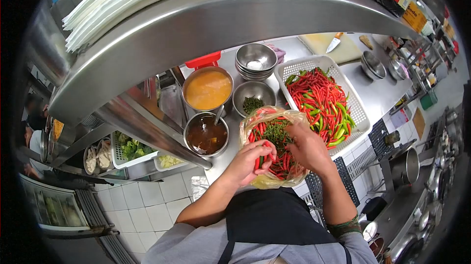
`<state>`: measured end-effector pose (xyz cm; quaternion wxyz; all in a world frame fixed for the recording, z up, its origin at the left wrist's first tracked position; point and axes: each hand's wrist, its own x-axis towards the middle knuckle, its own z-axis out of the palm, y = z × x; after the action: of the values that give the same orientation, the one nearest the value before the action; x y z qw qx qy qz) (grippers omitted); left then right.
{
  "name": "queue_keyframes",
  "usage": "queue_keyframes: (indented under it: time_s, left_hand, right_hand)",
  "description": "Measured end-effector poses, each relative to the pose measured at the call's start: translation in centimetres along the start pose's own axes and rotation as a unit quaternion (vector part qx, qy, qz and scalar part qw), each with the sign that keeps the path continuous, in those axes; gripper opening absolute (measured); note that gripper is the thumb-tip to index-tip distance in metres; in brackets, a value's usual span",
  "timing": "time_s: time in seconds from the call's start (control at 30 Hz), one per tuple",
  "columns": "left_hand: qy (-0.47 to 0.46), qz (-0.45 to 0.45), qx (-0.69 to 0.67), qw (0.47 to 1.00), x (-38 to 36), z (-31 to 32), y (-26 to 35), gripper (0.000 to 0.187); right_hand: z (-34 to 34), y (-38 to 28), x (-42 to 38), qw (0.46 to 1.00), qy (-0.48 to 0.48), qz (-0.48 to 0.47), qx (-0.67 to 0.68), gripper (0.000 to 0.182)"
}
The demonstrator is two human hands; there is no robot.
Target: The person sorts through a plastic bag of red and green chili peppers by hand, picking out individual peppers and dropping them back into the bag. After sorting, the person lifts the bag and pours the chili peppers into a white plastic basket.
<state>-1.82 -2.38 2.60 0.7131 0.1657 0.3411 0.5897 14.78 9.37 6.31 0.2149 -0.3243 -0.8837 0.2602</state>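
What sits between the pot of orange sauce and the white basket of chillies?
In the head view, two things lie between the orange sauce pot and the white basket: a stack of steel bowls, and nearer, a single steel bowl of green stems.

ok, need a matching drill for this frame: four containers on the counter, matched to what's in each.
Containers:
1. white basket
2. plastic bag
3. big pot
4. small bowl

Contents:
a. orange sauce
b. red chillies with loose green stems
c. green stems only
d. red and green chillies

Pairs: 1-d, 2-b, 3-a, 4-c
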Motion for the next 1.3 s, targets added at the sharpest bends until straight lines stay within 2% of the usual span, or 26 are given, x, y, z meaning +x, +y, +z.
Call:
queue_keyframes:
  time_s: [0.07,0.17,0.3,0.4,0.43,0.53,0.57,0.67,0.7,0.77,0.8,0.83,0.93,1.03,1.07,1.1,1.13,1.17,1.3]
  left_hand:
    - [0.004,0.017,-0.023,1.000,-0.2,-0.5,0.2,0.015]
    - [-0.006,0.041,-0.038,0.998,0.1,-1.5,0.2,0.017]
    - [-0.001,0.062,-0.039,0.997,0.0,-1.8,0.1,0.013]
    - [0.024,0.060,-0.049,0.997,0.3,-1.5,0.3,0.012]
    - [0.030,0.057,-0.055,0.996,0.3,-1.3,0.3,0.012]
    - [0.024,0.064,-0.058,0.996,0.3,-1.2,0.4,0.011]
    - [0.022,0.071,-0.058,0.996,0.2,-1.3,0.4,0.011]
    - [0.045,0.079,-0.022,0.996,0.2,-1.4,0.5,0.009]
    - [0.049,0.079,-0.011,0.996,0.4,-1.5,0.5,0.011]
    - [0.049,0.072,0.041,0.995,0.6,-1.1,0.5,0.012]
    - [0.051,0.069,0.065,0.994,0.6,-1.0,0.4,0.012]
    - [0.035,0.064,0.067,0.995,0.5,-0.8,0.3,0.014]
    - [-0.011,0.047,0.055,0.997,0.4,-0.4,-0.5,0.017]
    - [-0.038,0.002,-0.021,0.999,0.5,-0.1,-1.2,0.020]
    - [-0.044,-0.014,-0.059,0.997,0.5,-0.2,-1.2,0.021]
    - [-0.049,-0.031,-0.097,0.994,0.5,-0.3,-1.4,0.021]
    - [-0.055,-0.049,-0.135,0.988,0.5,-0.4,-1.6,0.022]
    - [-0.059,-0.057,-0.141,0.987,0.4,-0.1,-1.9,0.022]
    - [-0.049,-0.064,-0.149,0.986,0.6,0.7,-2.4,0.021]
  right_hand:
    - [0.1,0.9,-0.6,0.995,-0.076,-0.040,-0.053,0.012]
    - [1.2,1.7,-0.5,0.991,-0.098,-0.042,-0.086,0.012]
    - [0.2,1.2,0.1,0.999,-0.039,-0.013,0.024,0.015]
    - [-0.8,0.4,0.2,0.994,-0.098,-0.044,-0.020,0.017]
    - [0.0,1.3,0.1,0.989,-0.103,-0.086,-0.070,0.020]
    - [1.4,2.2,0.3,0.980,-0.157,-0.057,-0.108,0.020]
    - [1.4,2.2,0.2,0.990,-0.099,-0.083,-0.063,0.014]
    - [0.0,0.8,0.9,0.996,-0.027,-0.061,0.051,0.013]
    - [-1.0,-0.2,1.1,0.995,-0.029,-0.052,0.075,0.011]
    - [-1.8,-0.6,1.0,0.970,-0.079,0.014,0.228,0.009]
    - [-1.9,-0.7,0.9,0.946,-0.105,0.046,0.304,0.008]
    - [-1.4,-0.5,0.9,0.900,-0.116,0.056,0.417,0.007]
    - [0.0,0.1,0.9,0.860,-0.134,0.031,0.491,0.004]
    - [1.4,0.2,0.6,0.849,-0.105,0.045,0.516,0.003]
    - [1.5,-0.1,0.6,0.921,-0.042,-0.014,0.387,0.003]
    - [1.4,-0.8,0.6,0.966,0.023,-0.071,0.246,0.005]
    - [1.3,-1.2,0.5,0.984,0.086,-0.126,0.097,0.006]
    - [1.9,-0.9,0.5,0.980,0.124,-0.152,0.030,0.006]
    - [2.0,-0.4,0.7,0.992,0.111,-0.065,-0.014,0.016]
